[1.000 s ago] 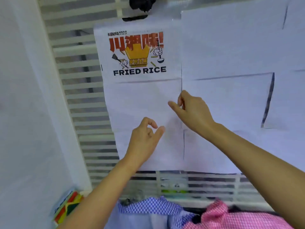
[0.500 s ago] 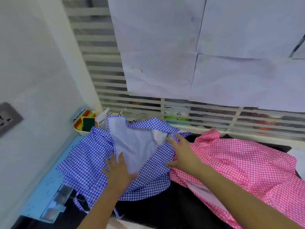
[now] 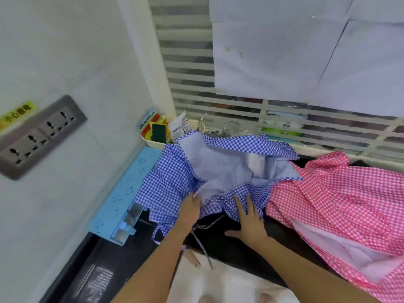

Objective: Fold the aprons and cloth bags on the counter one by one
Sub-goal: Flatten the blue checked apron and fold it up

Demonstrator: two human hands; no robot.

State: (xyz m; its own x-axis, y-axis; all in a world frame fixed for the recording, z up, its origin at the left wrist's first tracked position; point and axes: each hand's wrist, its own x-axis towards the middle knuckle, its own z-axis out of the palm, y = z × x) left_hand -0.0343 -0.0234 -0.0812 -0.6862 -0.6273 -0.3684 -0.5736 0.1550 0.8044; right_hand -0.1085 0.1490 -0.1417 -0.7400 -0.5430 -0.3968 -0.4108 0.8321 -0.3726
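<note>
Holding a green sponge (image 3: 159, 132) — cream tub (image 3: 153, 144) beside blue apron (image 3: 166, 184).

The blue apron (image 3: 170, 189) is thin woven cloth in a fine check, soft and crumpled, with a paler, matt underside. The pink apron (image 3: 328, 193) is the same kind of checked cloth, backed with a plain white layer that has a slight sheen. The black worktop (image 3: 231, 250) under them is smooth and faintly glossy. The light blue rack (image 3: 122, 193) looks like matt plastic. The socket plate (image 3: 39, 136) has a grey brushed-metal look. The white paper sheets (image 3: 273, 57) are matt and slightly creased. The jar (image 3: 230, 127) is clear glass.
</note>
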